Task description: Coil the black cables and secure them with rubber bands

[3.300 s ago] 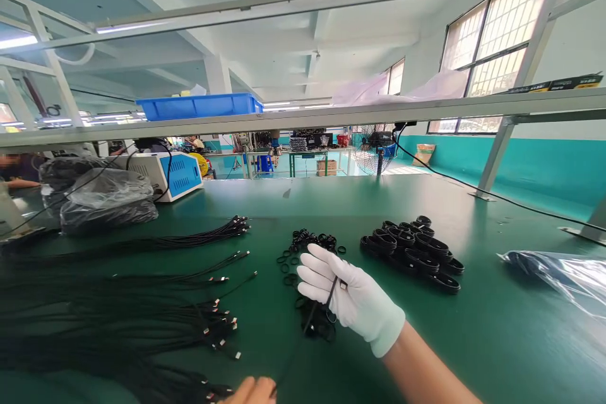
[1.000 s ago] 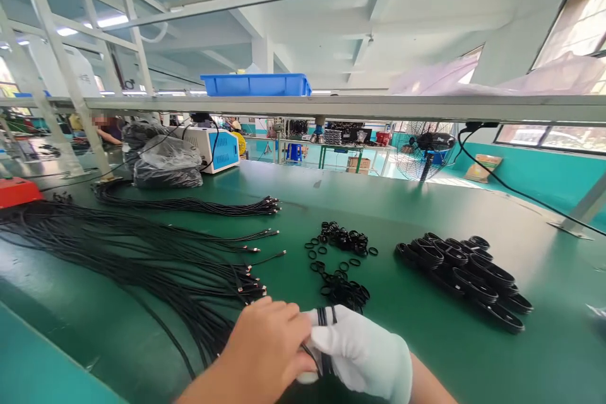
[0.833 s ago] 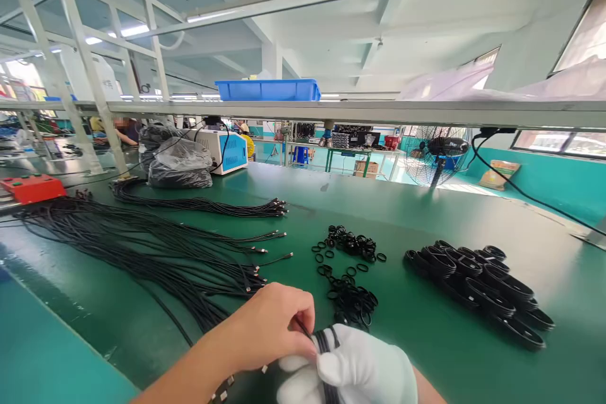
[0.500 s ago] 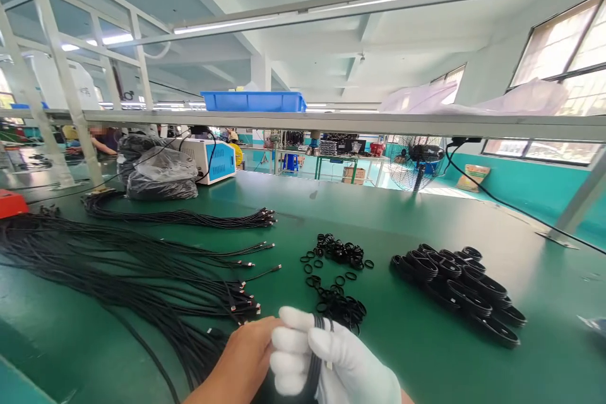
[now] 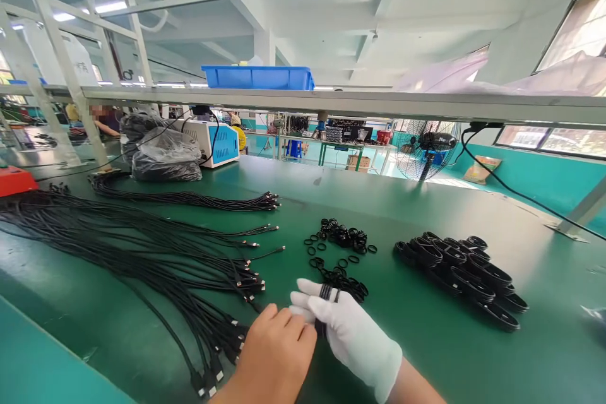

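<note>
My right hand (image 5: 353, 334), in a white glove, has a black cable (image 5: 326, 292) wound in loops around its fingers. The thumb presses over the loops, whose lower part shows below the palm. My bare left hand (image 5: 279, 350) is closed, knuckles up, against the gloved fingertips. Whatever its fingers grip is hidden underneath. Just beyond the hands lie small black rings (image 5: 348, 237) in two loose heaps. To the left, many straight black cables (image 5: 189, 278) spread across the table, their metal plugs pointing toward my hands.
Coiled black cables (image 5: 466, 274) are piled on the right of the green table (image 5: 379, 202). Another cable bundle (image 5: 213, 201) lies farther back, near a bagged bundle (image 5: 165, 154) and a blue-and-white machine (image 5: 220, 142). A shelf (image 5: 360, 101) with a blue tray (image 5: 258, 77) crosses above.
My left hand has come round from behind the gloved fingers to their near side, turning knuckles up. The gloved hand's fingers now stretch out more. The view has tilted down slightly.
</note>
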The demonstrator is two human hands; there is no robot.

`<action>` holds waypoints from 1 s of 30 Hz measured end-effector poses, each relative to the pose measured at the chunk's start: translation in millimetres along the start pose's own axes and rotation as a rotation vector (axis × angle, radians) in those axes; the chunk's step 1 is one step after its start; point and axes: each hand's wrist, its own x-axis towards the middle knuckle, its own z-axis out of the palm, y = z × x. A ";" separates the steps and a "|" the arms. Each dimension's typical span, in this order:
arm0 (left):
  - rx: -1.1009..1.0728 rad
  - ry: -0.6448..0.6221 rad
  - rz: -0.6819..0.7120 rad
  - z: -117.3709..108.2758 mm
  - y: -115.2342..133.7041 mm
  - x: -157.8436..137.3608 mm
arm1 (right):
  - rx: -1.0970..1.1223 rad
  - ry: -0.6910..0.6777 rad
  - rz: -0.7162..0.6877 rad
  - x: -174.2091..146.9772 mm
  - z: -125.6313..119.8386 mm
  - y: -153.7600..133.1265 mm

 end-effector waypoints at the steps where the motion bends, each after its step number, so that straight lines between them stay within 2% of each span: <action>1: -0.008 0.006 0.060 -6.7 -6.9 3.9 | -0.022 -0.046 0.030 -0.2 2.5 1.0; 4: -0.143 -0.118 0.162 -31.5 -30.7 18.5 | -0.030 -0.204 0.098 -2.2 7.9 4.4; 8: -0.388 -0.313 0.118 -46.4 -53.1 32.9 | 0.037 -0.370 0.274 -8.5 10.7 11.4; 10: -0.462 -0.386 0.124 -43.9 -58.3 35.8 | 0.066 -0.364 0.373 -11.0 11.6 15.8; 12: -0.514 -0.410 0.153 -40.4 -60.7 36.2 | 0.050 -0.301 0.426 -11.7 12.2 19.7; 14: -0.503 -0.308 0.148 -39.0 -61.0 33.5 | 0.012 -0.221 0.432 -10.7 11.8 22.0; 16: -0.419 -0.076 0.078 -39.0 -59.2 27.8 | -0.012 -0.155 0.409 -8.6 10.1 22.4; 18: -0.350 0.126 0.049 -38.3 -55.2 20.0 | 0.014 -0.158 0.392 -6.0 7.1 21.8; 20: -0.342 0.175 0.114 -36.6 -50.3 12.9 | 0.058 -0.212 0.381 -3.4 3.0 22.1; 23: -0.365 0.049 0.219 -36.2 -45.9 9.6 | 0.098 -0.306 0.383 -0.6 -4.3 25.4; 25: -0.423 -0.069 0.198 -39.5 -47.3 13.0 | 0.079 -0.362 0.384 -0.6 -8.8 28.1; 27: -0.601 -0.202 0.092 -43.5 -51.1 18.2 | 0.060 -0.411 0.370 -2.7 -11.5 29.3; 30: -1.158 -0.412 -0.212 -43.5 -54.3 22.5 | 0.082 -0.463 0.324 -8.8 -11.1 27.1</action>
